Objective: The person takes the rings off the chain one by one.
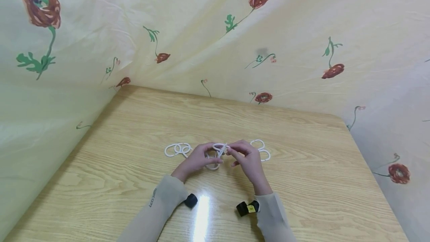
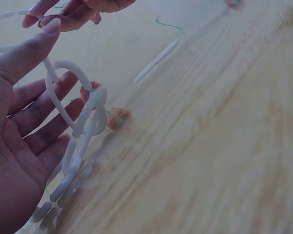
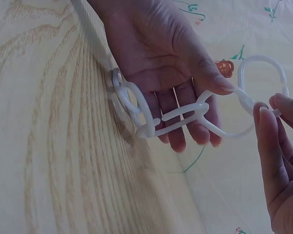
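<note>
White plastic chain links are between my two hands above the table. My left hand (image 1: 198, 155) holds one link (image 3: 241, 73) near the tip of its thumb, its other fingers loosely spread behind the chain. From that hand several joined links (image 3: 147, 109) hang down toward the tabletop. My right hand (image 1: 249, 160) pinches the far side of a link between thumb and forefinger, close to the left thumb. Seen from the left wrist, a link (image 2: 51, 95) crosses in front of the left fingers. Whether the topmost link's gap is engaged cannot be made out.
More white links (image 1: 170, 155) lie on the wooden table (image 1: 134, 193) left of my left hand. Two links (image 1: 267, 154) lie just beyond my right hand. A flowered cloth (image 1: 201, 29) rises behind the table and along both sides. Black wrist cameras (image 1: 191, 201) sit at the cuffs.
</note>
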`<state>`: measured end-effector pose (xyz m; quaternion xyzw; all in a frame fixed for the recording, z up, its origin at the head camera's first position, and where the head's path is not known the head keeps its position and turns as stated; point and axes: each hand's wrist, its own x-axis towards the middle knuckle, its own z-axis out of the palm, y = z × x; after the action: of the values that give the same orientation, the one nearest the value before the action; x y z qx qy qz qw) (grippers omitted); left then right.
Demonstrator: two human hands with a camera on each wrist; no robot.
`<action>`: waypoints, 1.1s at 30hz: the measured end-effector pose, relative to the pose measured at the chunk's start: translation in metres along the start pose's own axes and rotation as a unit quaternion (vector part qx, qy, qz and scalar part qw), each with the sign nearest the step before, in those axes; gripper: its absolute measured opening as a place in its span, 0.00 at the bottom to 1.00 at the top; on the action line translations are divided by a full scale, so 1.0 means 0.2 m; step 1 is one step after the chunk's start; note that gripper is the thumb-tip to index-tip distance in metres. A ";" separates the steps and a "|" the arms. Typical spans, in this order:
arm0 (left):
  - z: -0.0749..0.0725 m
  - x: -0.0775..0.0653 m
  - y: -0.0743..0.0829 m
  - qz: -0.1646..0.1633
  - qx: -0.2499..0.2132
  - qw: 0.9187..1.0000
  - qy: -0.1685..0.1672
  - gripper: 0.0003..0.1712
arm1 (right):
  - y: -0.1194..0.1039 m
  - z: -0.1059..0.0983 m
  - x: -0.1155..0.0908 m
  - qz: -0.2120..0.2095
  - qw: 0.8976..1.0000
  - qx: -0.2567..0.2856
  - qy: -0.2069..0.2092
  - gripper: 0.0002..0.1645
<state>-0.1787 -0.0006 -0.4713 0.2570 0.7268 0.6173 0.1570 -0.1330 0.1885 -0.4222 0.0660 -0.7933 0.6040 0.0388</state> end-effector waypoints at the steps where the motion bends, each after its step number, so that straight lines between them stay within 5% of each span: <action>1: 0.00 0.00 0.00 -0.001 -0.007 1.000 0.000 0.29 | 0.00 0.00 0.00 0.001 1.000 0.001 0.002 0.10; 12: 0.01 0.01 -0.01 -0.016 -0.034 0.999 0.008 0.28 | 0.01 0.00 0.00 0.009 1.000 0.016 0.021 0.10; 19: 0.01 0.01 -0.03 0.026 -0.024 0.999 0.035 0.30 | 0.03 -0.01 0.01 0.014 0.999 0.010 0.037 0.09; 26: 0.00 0.02 -0.02 -0.013 -0.023 0.998 0.061 0.30 | 0.03 -0.02 0.02 0.026 0.998 0.022 0.044 0.11; 33: 0.00 0.03 -0.02 -0.018 -0.029 0.996 0.079 0.29 | 0.05 -0.02 0.02 0.033 0.999 0.027 0.034 0.12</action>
<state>-0.1837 0.0026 -0.4758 0.1897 0.7235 0.6532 0.1177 -0.1387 0.1947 -0.4295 0.0205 -0.7765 0.6283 0.0443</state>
